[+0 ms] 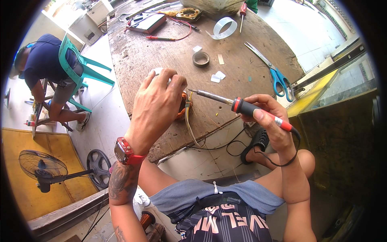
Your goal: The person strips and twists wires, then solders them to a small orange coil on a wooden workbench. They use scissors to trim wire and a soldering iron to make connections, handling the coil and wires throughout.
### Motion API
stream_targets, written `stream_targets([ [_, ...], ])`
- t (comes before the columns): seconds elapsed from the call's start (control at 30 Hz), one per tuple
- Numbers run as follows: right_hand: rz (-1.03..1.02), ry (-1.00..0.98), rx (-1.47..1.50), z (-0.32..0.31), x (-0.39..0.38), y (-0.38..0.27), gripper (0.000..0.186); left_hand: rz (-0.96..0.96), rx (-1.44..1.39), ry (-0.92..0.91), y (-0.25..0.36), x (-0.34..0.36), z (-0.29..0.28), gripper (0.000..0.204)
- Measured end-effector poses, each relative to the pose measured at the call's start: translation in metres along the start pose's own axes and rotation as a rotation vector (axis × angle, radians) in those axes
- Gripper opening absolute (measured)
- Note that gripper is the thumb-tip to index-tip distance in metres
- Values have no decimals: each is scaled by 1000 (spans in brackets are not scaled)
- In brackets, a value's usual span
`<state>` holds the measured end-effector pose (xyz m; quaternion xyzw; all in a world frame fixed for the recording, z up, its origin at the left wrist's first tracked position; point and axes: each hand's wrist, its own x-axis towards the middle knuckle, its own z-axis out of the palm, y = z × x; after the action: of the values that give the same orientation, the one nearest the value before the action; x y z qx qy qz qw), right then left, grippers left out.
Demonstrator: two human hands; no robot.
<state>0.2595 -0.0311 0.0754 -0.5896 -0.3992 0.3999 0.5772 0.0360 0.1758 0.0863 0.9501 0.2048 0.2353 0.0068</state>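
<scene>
My right hand [271, 121] grips a black and red soldering iron [215, 98], its metal tip pointing left. That tip is close to my left hand's fingers; whether it touches anything cannot be told. My left hand [159, 103] is closed over a copper-wound motor coil [179, 113] at the near part of the wooden table. Fingers hide most of the coil, and a bit of something white shows above them. Pale lead wires [188, 127] hang from the coil past the table's edge.
On the wooden table [161, 52] are blue-handled scissors [278, 78], a tape roll [200, 59], a white strip coil [223, 28], a screwdriver [242, 14] and a meter with probes [146, 22]. A standing fan [44, 171] and a seated person [48, 64] are at left.
</scene>
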Motion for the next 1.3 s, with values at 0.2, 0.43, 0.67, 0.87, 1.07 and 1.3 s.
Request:
stream_targets([
  [0.2,1,6,-2,1,0,0,52,-12,30,-3,1,-1,1,15],
  [0.43,3,12,-3,0,0,-1,52,-12,32,4,2,0,1,15],
  [0.67,1,13,2,0,-1,0,51,-5,33,10,0,0,1,14],
  [0.87,-5,5,-11,-1,-1,0,50,-6,29,11,1,1,2,14],
  [1.07,-8,22,4,-1,-2,-1,49,-31,17,49,2,1,3,14],
  [1.3,-5,34,15,-3,-2,-2,50,-88,-79,77,-3,0,5,12],
])
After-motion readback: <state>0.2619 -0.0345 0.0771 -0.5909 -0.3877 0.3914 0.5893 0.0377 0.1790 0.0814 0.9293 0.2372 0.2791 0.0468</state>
